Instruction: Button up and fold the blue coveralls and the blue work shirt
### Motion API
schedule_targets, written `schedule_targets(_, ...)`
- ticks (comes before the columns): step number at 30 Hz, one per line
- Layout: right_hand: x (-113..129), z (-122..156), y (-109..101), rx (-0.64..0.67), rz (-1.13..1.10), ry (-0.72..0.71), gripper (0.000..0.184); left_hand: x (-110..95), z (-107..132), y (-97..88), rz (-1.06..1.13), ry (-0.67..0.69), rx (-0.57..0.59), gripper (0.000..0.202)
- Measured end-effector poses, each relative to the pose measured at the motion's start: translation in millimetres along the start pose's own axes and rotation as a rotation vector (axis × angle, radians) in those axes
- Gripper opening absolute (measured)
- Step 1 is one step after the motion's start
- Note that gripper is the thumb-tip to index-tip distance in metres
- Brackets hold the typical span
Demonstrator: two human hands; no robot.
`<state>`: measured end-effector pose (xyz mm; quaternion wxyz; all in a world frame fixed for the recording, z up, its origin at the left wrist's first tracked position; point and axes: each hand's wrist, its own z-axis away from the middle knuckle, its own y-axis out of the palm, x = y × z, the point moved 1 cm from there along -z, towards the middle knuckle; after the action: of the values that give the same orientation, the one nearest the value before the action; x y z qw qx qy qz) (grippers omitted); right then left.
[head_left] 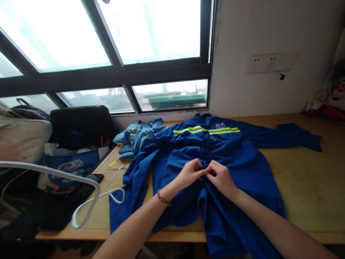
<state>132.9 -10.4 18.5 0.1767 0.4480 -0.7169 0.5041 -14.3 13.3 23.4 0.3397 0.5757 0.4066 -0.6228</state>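
1. While I watched, the left hand (191, 173) and the right hand (220, 177) met at their fingertips, fingers curled nearly closed, pinching blue cloth (219, 210) between them.
2. That cloth lay right beneath both hands and hung over the near edge of the table (309, 187); which part they gripped, I couldn't tell.
3. Beyond the hands, a blue jacket (231, 144) lay spread, a yellow-green stripe (222, 130) across it.
4. Leftward sat crumpled paler clothes (144, 135) and a white cable (91, 183).

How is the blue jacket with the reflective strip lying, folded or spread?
The jacket is spread: one sleeve extends rightward over the table, the other nearer.
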Motion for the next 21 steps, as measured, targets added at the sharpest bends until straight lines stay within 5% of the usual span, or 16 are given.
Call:
schedule_targets(7,0,-2,-1,-0.051,-0.049,0.02,0.01,4,-1,4.4,0.408,-0.152,-0.035,0.034)
schedule_targets(13,1,-4,-2,-0.039,-0.073,0.029,0.007,6,-1,5.8,0.525,-0.284,-0.129,0.028)
schedule_targets(21,-1,-4,0,-0.044,-0.096,0.068,0.008,12,-2,8.0,0.477,-0.197,-0.143,0.033)
